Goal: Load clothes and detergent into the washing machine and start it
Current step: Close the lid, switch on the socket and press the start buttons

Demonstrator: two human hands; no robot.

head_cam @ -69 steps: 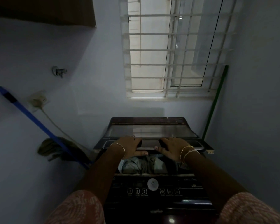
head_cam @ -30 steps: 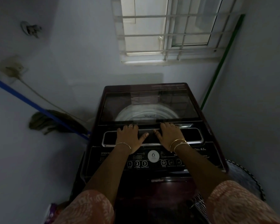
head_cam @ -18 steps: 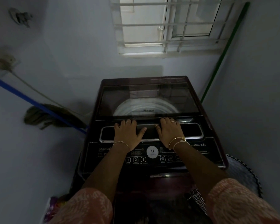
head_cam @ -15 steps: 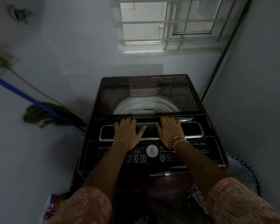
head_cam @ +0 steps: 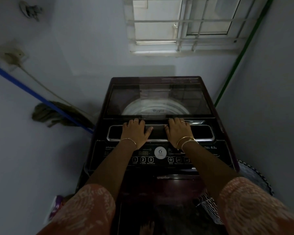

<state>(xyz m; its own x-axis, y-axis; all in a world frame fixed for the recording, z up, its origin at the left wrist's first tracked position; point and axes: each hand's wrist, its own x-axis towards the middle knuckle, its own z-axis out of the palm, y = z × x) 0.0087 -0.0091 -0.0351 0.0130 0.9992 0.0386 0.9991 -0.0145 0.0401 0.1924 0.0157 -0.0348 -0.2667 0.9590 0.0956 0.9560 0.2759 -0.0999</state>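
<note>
A dark maroon top-loading washing machine [head_cam: 224, 133] stands in front of me with its glass lid [head_cam: 159, 97] down flat; the white drum rim shows through the glass. My left hand [head_cam: 136, 133] and my right hand [head_cam: 178, 131] lie palm down, fingers spread, on the front section of the lid, side by side. Neither holds anything. The control panel [head_cam: 159, 154] with numbered buttons and a round white dial lies just below my wrists. The clothes are hidden under the lid.
A blue-handled mop [head_cam: 58, 112] leans on the left wall beside a wall socket and cord [head_cam: 14, 56]. A green pole [head_cam: 231, 72] stands in the right corner under a barred window [head_cam: 182, 26]. A basket [head_cam: 255, 177] sits at the right, and a packet [head_cam: 53, 209] lies on the floor at left.
The folded lid was pressed down from half open, with clothes visible beneath, to flat and closed. My hands stay on it; in the last half second almost nothing moves.
</note>
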